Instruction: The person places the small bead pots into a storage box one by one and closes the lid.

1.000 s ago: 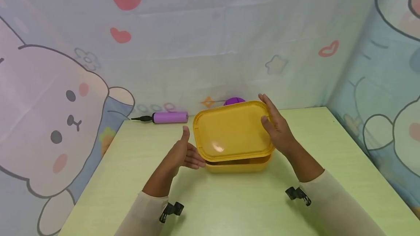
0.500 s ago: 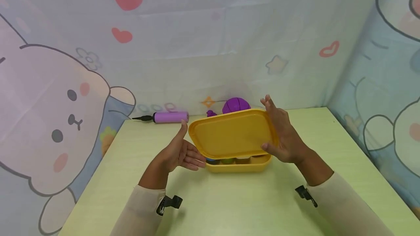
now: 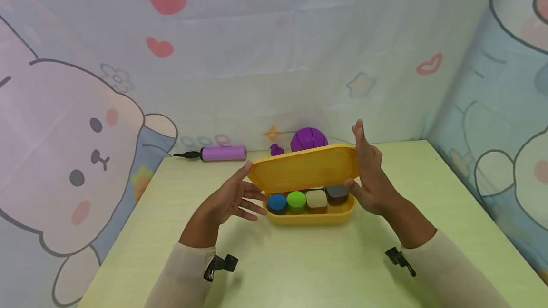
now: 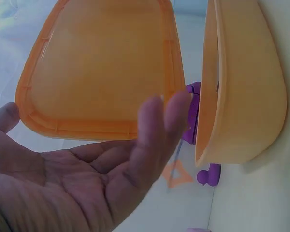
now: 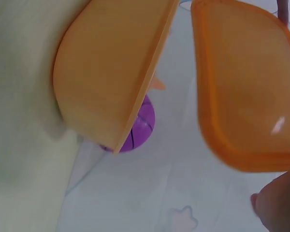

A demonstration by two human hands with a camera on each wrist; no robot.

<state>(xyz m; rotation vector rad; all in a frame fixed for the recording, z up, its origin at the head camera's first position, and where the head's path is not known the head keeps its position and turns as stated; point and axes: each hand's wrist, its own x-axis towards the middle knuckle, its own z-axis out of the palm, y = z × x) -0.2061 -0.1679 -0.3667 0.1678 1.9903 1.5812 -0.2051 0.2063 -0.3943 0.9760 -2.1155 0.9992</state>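
In the head view a yellow lid (image 3: 304,169) tilts above a yellow box (image 3: 308,220), its near edge raised over the opening. My right hand (image 3: 372,182) holds the lid's right end, thumb in front and fingers upright along the edge. At the other end my left hand (image 3: 229,199) touches the lid with its thumb, the remaining fingers straight and spread beside the box. Inside the box stand a blue round-topped piece (image 3: 277,202), a green one (image 3: 296,200), a cream squarish one (image 3: 317,199) and a dark grey one (image 3: 337,192). The lid hides what lies behind them.
A purple hand pump (image 3: 223,153) with a black nozzle lies at the table's back left. Behind the box are a small purple duck-like figure (image 3: 276,149) and a purple ball (image 3: 309,139). Printed cloth (image 3: 265,61) hangs around the table.
The lid has tipped flatter and shifted slightly left, uncovering the coloured pieces in the box. My left thumb has come to the lid's left end; my right hand has moved a little right.
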